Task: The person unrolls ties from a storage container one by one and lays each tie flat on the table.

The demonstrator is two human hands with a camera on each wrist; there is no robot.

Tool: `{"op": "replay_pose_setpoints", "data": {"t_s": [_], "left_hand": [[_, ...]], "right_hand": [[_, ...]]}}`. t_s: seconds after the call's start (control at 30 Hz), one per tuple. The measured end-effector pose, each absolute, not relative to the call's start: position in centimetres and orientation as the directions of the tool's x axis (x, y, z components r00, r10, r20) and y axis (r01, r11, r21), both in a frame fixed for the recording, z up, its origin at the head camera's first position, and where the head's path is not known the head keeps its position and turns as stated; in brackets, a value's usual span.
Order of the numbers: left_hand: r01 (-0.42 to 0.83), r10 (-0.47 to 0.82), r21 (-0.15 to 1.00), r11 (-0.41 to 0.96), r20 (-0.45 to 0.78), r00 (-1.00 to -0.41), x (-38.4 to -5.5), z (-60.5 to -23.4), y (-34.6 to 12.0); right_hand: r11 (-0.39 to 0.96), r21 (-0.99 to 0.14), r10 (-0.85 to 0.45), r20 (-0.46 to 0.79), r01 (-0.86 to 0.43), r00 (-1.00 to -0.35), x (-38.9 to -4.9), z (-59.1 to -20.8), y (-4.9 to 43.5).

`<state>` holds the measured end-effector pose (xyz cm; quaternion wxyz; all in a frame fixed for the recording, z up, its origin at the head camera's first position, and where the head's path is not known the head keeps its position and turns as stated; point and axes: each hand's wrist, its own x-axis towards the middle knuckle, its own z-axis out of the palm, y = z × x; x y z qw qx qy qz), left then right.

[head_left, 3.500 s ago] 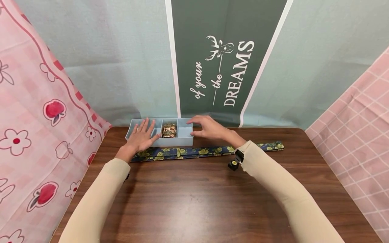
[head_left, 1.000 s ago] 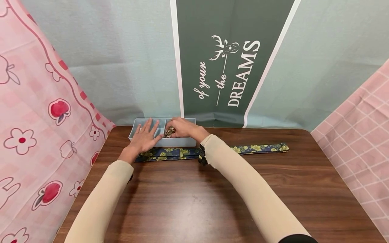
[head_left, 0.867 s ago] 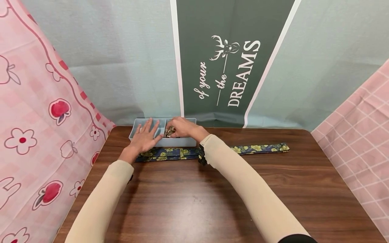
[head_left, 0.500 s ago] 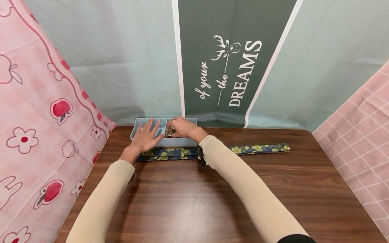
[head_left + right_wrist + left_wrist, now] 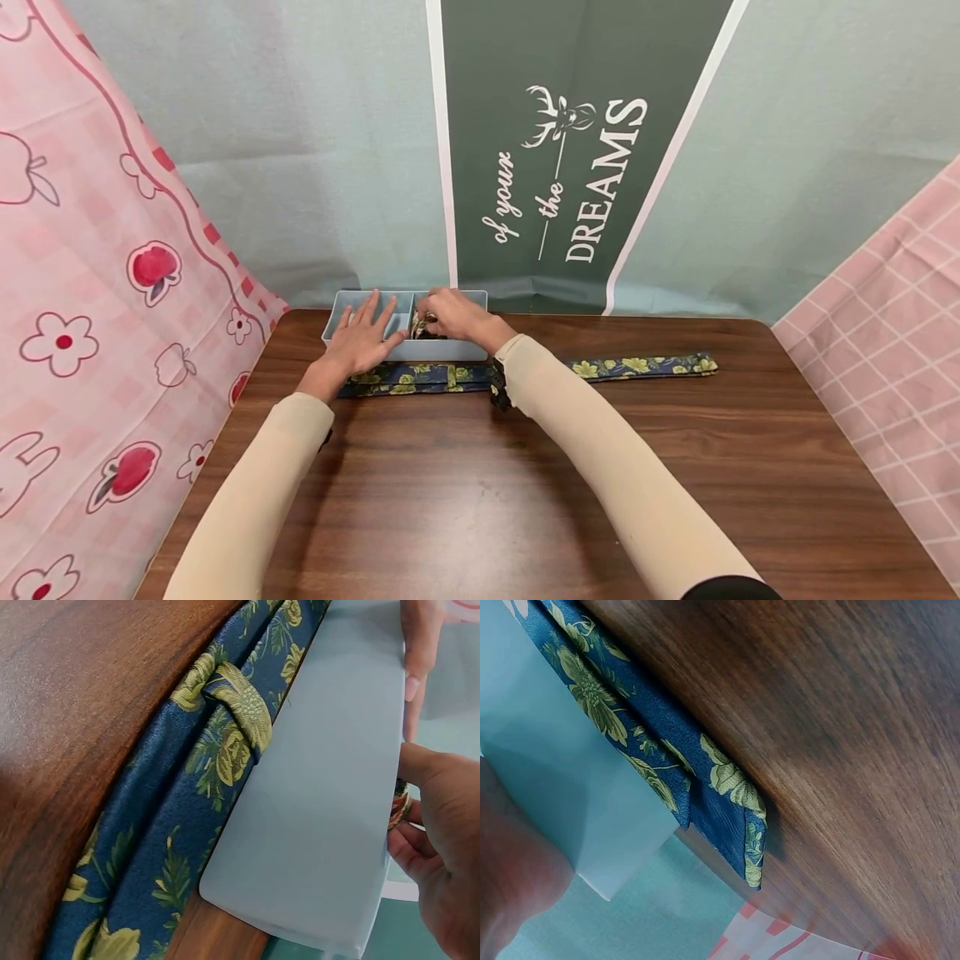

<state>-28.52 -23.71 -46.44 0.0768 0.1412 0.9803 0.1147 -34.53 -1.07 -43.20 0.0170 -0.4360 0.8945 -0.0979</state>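
Note:
A pale blue divided box stands at the table's back edge. My left hand lies over its left compartment, fingers straight and spread; in the left wrist view only a blurred part of that hand shows. My right hand reaches into the box right of the divider. Its thumb and fingers pinch a small brown-and-cream patterned bundle, mostly hidden behind the box wall and fingers. A navy necktie with yellow flowers lies folded lengthwise along the box's front, its left end under my left wrist.
The brown wooden table extends in front of the necktie. A grey-green cloth with white lettering hangs close behind the box. Pink printed cloths hang at the left and right.
My right hand has moved left from the box's right end into the compartment with the patterned bundle and now pinches it. The left hand has stayed spread on the box.

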Motion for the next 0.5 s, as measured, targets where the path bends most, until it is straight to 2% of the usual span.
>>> {"op": "replay_pose_setpoints", "data": {"t_s": [0.27, 0.5], "left_hand": [[0.260, 0.294, 0.231, 0.938, -0.130, -0.947, -28.6, -46.5, -23.6], [0.249, 0.283, 0.226, 0.942, -0.137, -0.949, -28.6, -46.3, -23.6]], "right_hand": [[0.561, -0.260, -0.779, 0.157, -0.786, -0.608, -34.5, -43.6, -0.2], [0.548, -0.334, -0.732, 0.253, -0.767, -0.633, -34.4, -43.3, 0.2]]}}
